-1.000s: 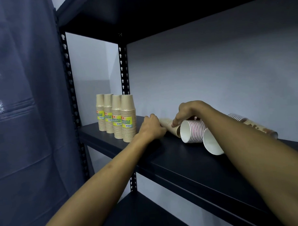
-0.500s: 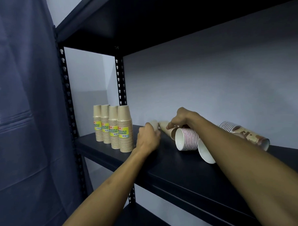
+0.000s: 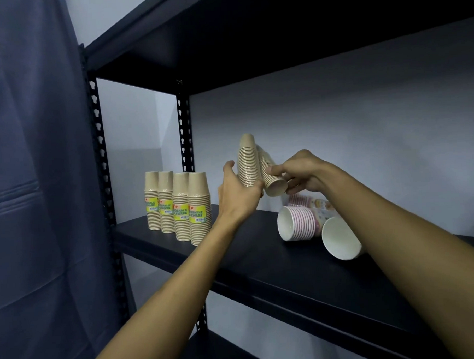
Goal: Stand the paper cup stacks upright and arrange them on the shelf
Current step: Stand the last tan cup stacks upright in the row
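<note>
Since a second ago both hands have come up off the shelf (image 3: 261, 262), each lifting a brown cup stack that was lying on its side beside the pink-striped stack (image 3: 300, 222).

Left hand (image 3: 238, 195): fingers curled round the bottom of one brown cup stack (image 3: 247, 161), held above the shelf, near upright, closed ends up. Thumb sticks up on the side facing the row of four.

Right hand (image 3: 300, 171): thumb and fingers pinch the second brown cup stack (image 3: 271, 172) near its open end. That stack is tilted, top leaning toward the left-hand stack and partly hidden behind it; the open end points down and toward the camera. The two held stacks look to be touching or very nearly so; cannot tell which.

Relative to the held stacks:
- Row of four labelled brown stacks (image 3: 181, 206) stands upright on the shelf, to the left and lower, well apart. Yellow-green labels face the camera.
- Pink-striped stack lies on its side on the shelf, below and to the right, open end toward the camera.
- White cup stack (image 3: 341, 238) lies on its side just right of the striped one, mouth toward the camera, partly behind the right forearm.
- A patterned stack (image 3: 317, 204) lies behind the striped one, mostly hidden.

Dark blue curtain (image 3: 35, 188) hangs left of the shelf frame.
</note>
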Available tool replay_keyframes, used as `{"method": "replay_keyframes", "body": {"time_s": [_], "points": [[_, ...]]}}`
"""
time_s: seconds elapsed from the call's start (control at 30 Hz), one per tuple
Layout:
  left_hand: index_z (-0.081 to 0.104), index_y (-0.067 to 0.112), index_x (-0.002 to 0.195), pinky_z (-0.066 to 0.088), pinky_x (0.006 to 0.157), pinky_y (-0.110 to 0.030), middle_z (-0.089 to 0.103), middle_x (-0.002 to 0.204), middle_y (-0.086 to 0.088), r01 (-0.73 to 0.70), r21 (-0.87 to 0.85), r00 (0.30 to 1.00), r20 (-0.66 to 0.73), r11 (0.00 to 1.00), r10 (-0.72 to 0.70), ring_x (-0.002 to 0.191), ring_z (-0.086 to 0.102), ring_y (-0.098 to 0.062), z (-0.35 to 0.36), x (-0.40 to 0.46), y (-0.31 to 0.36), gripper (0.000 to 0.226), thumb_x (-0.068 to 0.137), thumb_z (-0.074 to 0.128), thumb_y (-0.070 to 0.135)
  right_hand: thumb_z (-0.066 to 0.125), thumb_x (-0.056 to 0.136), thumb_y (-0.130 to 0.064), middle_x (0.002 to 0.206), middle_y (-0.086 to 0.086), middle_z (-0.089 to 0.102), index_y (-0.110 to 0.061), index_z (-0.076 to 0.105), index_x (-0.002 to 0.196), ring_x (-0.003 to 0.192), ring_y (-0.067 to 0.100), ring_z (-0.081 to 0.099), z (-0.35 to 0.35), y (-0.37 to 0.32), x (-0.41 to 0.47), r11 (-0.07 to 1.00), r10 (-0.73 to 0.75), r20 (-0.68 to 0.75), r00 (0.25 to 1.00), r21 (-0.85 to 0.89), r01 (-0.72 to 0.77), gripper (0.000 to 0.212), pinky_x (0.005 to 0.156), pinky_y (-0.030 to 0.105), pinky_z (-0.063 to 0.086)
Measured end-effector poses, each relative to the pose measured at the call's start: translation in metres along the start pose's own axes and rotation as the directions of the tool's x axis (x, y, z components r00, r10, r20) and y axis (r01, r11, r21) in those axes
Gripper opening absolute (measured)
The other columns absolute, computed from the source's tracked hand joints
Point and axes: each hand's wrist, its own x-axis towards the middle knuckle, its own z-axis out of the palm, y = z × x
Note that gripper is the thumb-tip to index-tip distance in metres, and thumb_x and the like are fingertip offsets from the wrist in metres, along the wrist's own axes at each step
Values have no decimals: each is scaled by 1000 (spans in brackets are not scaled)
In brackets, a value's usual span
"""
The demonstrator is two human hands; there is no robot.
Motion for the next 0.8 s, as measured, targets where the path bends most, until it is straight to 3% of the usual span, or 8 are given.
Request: {"method": "replay_keyframes", "body": {"time_s": [0.07, 0.2, 0.33, 0.4, 0.5, 0.67, 0.8], "points": [[26, 18, 149, 59, 79, -37, 62, 89, 16, 3, -93, 999, 33, 996, 0, 79, 73, -14, -9, -4, 1, 83, 80, 71, 25, 82, 80, -22, 94, 19, 74, 3, 63, 109, 75, 29, 76, -2, -1, -11, 996, 18, 17, 1000, 89, -19, 43, 71, 41, 63], [42, 16, 143, 62, 78, -37, 65, 120, -1, -7, -254, 990, 136, 967, 43, 89, 73, -14, -26, -6, -15, 78, 76, 82, 22, 78, 83, -17, 99, 20, 75, 5, 65, 111, 81, 31, 76, 4, 3, -39, 973, 4, 19, 1000, 232, -8, 38, 69, 36, 61], [45, 18, 140, 61, 80, -33, 64, 125, -3, -38, -332, 969, 217, 943, 115, 97, 71, -12, -38, -11, -35, 75, 76, 84, 23, 73, 88, -19, 103, 21, 74, 4, 63, 114, 89, 33, 75, 22, 12, -66, 943, -5, -32, 999, 334, 16, 36, 84, 43, 60], [44, 18, 139, 59, 75, -24, 63, 126, -3, -50, -392, 954, 255, 918, 161, 97, 70, -10, -44, -14, -45, 75, 76, 84, 19, 71, 90, -22, 105, 20, 74, 2, 62, 115, 89, 30, 76, 33, 14, -79, 931, -4, -82, 997, 365, 34, 36, 78, 39, 61], [44, 22, 137, 60, 76, -26, 63, 125, -1, -57, -433, 929, 307, 899, 207, 96, 70, -7, -49, -17, -59, 75, 74, 86, 21, 75, 86, -28, 101, 16, 76, 0, 62, 113, 85, 25, 77, 57, 16, -97, 932, 0, -202, 979, 355, 73, 41, 66, 31, 59], [41, 26, 138, 59, 86, -34, 62, 127, 2, -53, -431, 888, 391, 901, 240, 101, 68, -8, -59, -24, -86, 78, 74, 85, 25, 78, 82, -17, 104, 20, 74, 2, 60, 112, 94, 31, 74, 98, 30, -124, 917, 45, -339, 940, 386, 95, 40, 85, 48, 60], [36, 28, 139, 57, 89, -30, 59, 126, 7, -97, -410, 851, 439, 907, 290, 100, 65, -3, -66, -30, -99, 82, 72, 84, 24, 78, 83, -15, 104, 16, 73, -3, 61, 116, 94, 26, 74, 120, 39, -148, 978, 21, -414, 910, 198, 68, 39, 83, 36, 61]]}}
